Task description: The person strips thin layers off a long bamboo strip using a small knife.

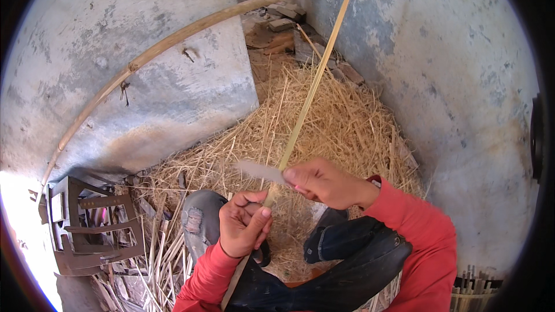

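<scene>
A long, pale bamboo strip (pixel 310 95) slants from the far pole down between my legs. My left hand (pixel 245 223) is closed round its lower part. Just above it, my right hand (pixel 326 182) grips a knife (pixel 260 171), its blade pointing left across the strip and smeared by motion. The knife's handle is hidden in my fingers. My right fingers are also right at the strip, though I cannot tell whether they press on it. The strip's lower end runs past my left wrist toward my lap.
A curved bamboo pole (pixel 214 18) spans the corner overhead. Beyond my bent knees lies a heap of straw-coloured shavings (pixel 341 115). At left stand a wooden frame (pixel 104 201) and loose strips (pixel 155 268); bricks (pixel 281 24) lie far back. A slatted basket (pixel 477 289) stands lower right.
</scene>
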### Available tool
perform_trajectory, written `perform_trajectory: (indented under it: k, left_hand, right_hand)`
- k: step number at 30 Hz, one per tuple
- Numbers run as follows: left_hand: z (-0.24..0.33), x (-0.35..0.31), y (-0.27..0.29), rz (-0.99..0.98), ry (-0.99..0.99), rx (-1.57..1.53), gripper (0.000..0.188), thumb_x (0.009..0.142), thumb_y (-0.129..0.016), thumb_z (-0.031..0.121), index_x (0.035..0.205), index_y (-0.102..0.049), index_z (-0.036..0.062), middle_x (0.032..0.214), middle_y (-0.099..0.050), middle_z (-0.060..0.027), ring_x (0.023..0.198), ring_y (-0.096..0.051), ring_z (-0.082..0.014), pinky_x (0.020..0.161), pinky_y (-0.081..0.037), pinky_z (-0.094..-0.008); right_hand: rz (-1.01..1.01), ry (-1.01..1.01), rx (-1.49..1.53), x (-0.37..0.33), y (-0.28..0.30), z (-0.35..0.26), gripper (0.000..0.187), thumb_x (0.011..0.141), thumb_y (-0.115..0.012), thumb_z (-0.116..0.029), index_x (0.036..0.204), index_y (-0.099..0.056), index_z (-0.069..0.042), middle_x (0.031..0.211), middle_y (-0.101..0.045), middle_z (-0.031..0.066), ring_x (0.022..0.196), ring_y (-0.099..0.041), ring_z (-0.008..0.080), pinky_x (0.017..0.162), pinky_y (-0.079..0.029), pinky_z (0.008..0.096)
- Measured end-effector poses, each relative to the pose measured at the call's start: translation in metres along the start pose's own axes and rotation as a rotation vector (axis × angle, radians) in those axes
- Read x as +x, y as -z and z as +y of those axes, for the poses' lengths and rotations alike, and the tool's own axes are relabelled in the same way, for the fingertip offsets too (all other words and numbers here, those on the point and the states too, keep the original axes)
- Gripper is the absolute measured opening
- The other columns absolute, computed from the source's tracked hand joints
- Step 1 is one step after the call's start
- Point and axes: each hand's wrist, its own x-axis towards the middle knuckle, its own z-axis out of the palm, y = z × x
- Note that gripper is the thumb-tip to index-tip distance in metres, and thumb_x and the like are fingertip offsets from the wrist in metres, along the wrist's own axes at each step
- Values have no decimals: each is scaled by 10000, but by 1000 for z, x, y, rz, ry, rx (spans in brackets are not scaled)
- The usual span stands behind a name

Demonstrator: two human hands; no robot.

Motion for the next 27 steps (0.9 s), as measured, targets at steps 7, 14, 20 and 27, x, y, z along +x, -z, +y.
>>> perform_trajectory:
  k: [7, 14, 20, 27]
  left_hand:
    - [-7, 3, -8, 113, 25, 197, 303, 964, -657, -20, 1236, -524, -20, 787, -669, -58, 622, -628, -70, 546, -496, -197]
    - [-13, 6, -13, 149, -7, 341, 295, 950, -669, -33, 1223, -559, -43, 838, -711, -84, 727, -678, -84, 642, -545, -209]
    - [-27, 15, -3, 228, -196, 635, 255, 969, -650, 19, 1202, -554, -22, 711, -673, -48, 594, -622, -60, 535, -476, -185]
    - [2, 18, 4, 200, -38, 216, 389, 1028, -584, 129, 1369, -456, -10, 601, -578, -24, 359, -429, -68, 354, -307, -196]
  right_hand:
    - [293, 181, -362, -2, 0, -20, 350, 915, -743, -329, 799, -658, -10, 563, -507, 85, 508, -505, 168, 484, -382, 363]
    - [184, 227, -539, -2, 5, -6, 206, 876, -745, -183, 799, -659, -13, 557, -534, 120, 468, -495, 233, 499, -404, 375]
    - [153, 231, -811, -4, -5, -3, 132, 814, -650, -141, 873, -637, -24, 659, -617, 231, 649, -640, 445, 601, -485, 531]
    - [381, 182, -461, -13, 1, -14, 219, 832, -725, -151, 990, -674, -8, 625, -602, 124, 545, -600, 276, 531, -452, 415]
